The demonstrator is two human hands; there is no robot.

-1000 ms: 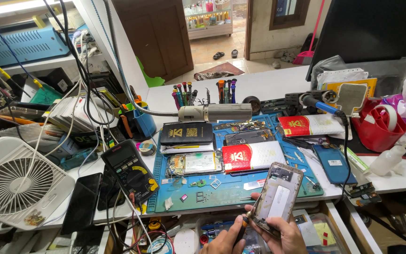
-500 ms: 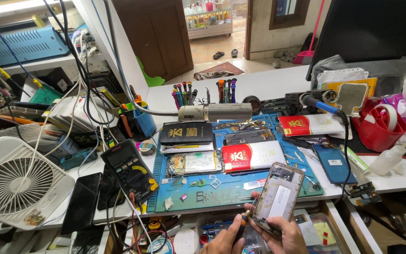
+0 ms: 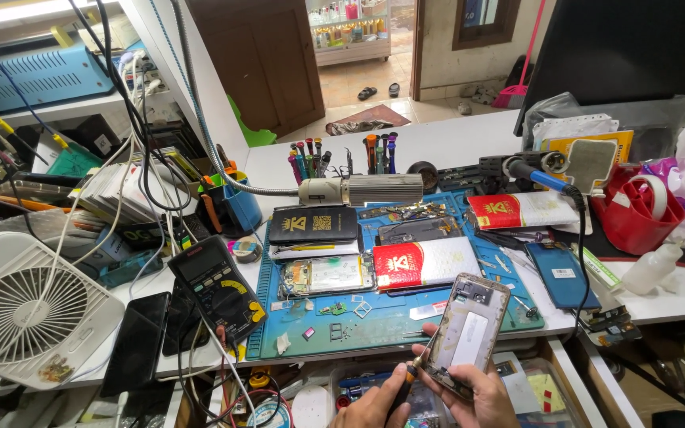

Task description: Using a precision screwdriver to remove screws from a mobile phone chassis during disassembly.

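- The right hand [image 3: 481,396] holds an opened phone [image 3: 467,333] by its lower end, with the fingers closed around the frame; the phone stands tilted, its open back toward the camera.
- The left hand [image 3: 374,404] is closed on a small screwdriver [image 3: 415,366] with a dark and orange handle; the tip of the tool is at the lower left edge of the phone.
- Both hands are low in the view, just in front of the edge of the bench [image 3: 438,135], above an open drawer with small parts.
- The phone is over the front right corner of the blue work mat [image 3: 374,321] that lies on the bench.
- On the mat lie another opened phone [image 3: 327,276], a black box [image 3: 313,224] and a red and white box [image 3: 423,263], with small screws and parts near them.
- Left of the mat is a black multimeter [image 3: 217,285] with a yellow dial, and beside it two dark phones lie face down.
- A white fan [image 3: 21,309] rests at the far left of the bench.
- A gooseneck lamp [image 3: 362,190] hangs over the back of the mat, and behind it a row of coloured screwdrivers [image 3: 346,154] stands upright.
- At the right I see a blue phone [image 3: 562,273], a red basket [image 3: 636,210] and a white squeeze bottle [image 3: 652,269].
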